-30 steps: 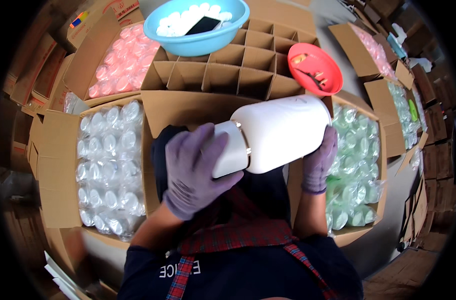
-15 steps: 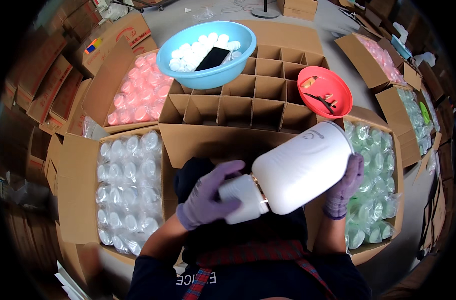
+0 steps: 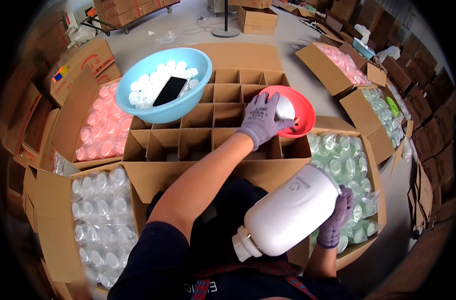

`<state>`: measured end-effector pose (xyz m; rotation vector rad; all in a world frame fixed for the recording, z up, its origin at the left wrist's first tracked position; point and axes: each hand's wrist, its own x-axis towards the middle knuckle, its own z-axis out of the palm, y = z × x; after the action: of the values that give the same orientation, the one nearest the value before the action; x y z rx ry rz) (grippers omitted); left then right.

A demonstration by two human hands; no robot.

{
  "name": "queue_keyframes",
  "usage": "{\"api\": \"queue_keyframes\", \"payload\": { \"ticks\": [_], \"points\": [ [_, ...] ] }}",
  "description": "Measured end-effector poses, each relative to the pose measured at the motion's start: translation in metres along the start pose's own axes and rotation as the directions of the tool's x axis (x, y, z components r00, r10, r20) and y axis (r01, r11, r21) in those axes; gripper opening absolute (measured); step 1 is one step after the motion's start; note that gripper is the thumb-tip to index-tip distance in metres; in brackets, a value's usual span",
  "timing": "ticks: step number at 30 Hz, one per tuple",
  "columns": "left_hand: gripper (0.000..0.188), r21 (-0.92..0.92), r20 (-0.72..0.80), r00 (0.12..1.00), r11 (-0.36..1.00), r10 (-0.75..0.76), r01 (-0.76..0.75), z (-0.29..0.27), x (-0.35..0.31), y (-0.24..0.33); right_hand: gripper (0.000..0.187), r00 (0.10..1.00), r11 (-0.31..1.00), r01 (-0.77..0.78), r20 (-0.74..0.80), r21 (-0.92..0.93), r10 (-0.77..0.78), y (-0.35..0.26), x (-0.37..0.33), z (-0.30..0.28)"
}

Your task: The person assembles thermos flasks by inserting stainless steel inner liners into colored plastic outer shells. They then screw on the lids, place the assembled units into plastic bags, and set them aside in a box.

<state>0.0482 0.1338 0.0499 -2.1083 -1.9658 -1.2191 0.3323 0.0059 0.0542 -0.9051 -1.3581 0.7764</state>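
My right hand (image 3: 336,215), in a grey-purple glove, grips the base end of a large white bottle (image 3: 293,210) with a smiley face drawn on it. The bottle lies tilted over my lap, its narrower white neck (image 3: 245,245) with a gold ring pointing lower left. Stretched out ahead, my gloved left hand (image 3: 262,119) is closed round a white cup-shaped lid (image 3: 285,108). That lid is over the red bowl (image 3: 309,120), where small dark and light pieces show in part behind the hand.
The bowl sits on a divided carton (image 3: 198,145). A blue basin (image 3: 125,107) beside it holds white caps and a black phone (image 3: 170,91). Boxes of wrapped pink (image 3: 105,120), clear (image 3: 100,220) and green cups (image 3: 345,160) stand around. Stacked cartons line both sides.
My left hand has pulled the white lid off the bottle and carried it forward to the red bowl. The bottle, still in my right hand, now has its neck bare. The view has shifted.
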Motion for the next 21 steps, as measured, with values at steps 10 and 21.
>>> {"api": "queue_keyframes", "payload": {
  "ticks": [10, 21],
  "points": [
    [0.072, -0.834, 0.17, 0.981, 0.517, -0.093, 0.194, -0.165, -0.198, 0.055, 0.03, 0.457, 0.73, 0.553, 0.586, 0.403, -0.669, -0.085, 0.021, 0.1],
    [0.042, -0.731, 0.166, 0.903, 0.565, -0.396, 0.382, -0.175, -0.281, 0.048, 0.063, 0.445, 0.751, 0.623, 0.888, -0.217, -0.112, 0.045, -0.034, 0.102]
  ]
}}
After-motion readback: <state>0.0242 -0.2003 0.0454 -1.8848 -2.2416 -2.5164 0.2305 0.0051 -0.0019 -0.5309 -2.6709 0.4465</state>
